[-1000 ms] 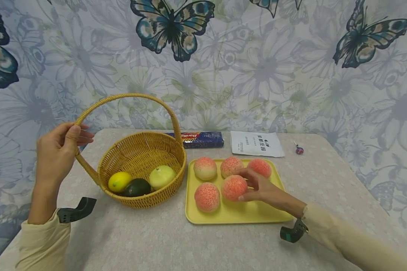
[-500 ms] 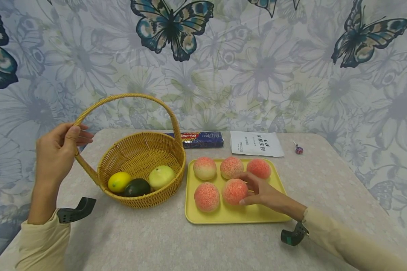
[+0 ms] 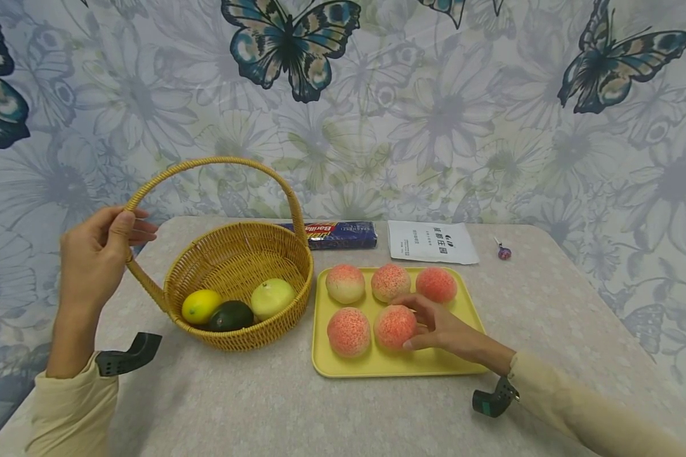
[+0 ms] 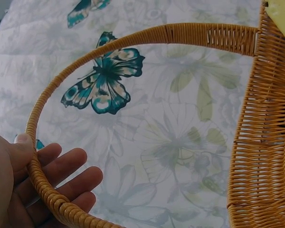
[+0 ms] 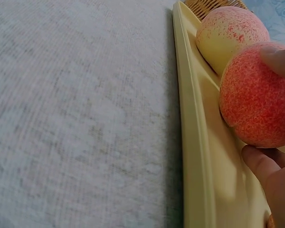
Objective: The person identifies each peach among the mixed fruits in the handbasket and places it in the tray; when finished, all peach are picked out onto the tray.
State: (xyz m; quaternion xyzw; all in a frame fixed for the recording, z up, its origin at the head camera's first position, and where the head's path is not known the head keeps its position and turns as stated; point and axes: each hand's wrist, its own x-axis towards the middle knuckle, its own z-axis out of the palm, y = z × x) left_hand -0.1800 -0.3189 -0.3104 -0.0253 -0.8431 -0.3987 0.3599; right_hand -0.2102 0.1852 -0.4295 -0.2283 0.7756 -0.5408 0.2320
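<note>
My left hand [image 3: 99,254] pinches the left side of the woven basket's handle [image 3: 205,164], thumb on the near face and fingers behind it; in the left wrist view the hand [image 4: 23,190] holds the handle [image 4: 133,40] the same way. The basket [image 3: 251,339] contains a lemon [image 3: 202,306], an avocado [image 3: 231,315] and a pale green fruit [image 3: 272,298]. My right hand [image 3: 434,324] grips the front-middle peach [image 3: 393,327] on the yellow tray [image 3: 388,365]. Several other peaches lie on the tray, one [image 3: 349,332] right beside it. The right wrist view has the held peach [image 5: 254,95] low over the tray [image 5: 194,142].
A blue pasta box [image 3: 334,234], a white packet [image 3: 432,242] and a small lollipop [image 3: 504,252] lie at the back of the grey table [image 3: 263,406]. A butterfly-patterned cloth hangs close behind. The table's right edge runs near the lollipop.
My right hand has brought the gripped peach slightly down and toward me on the tray. The left hand and the basket have stayed in place.
</note>
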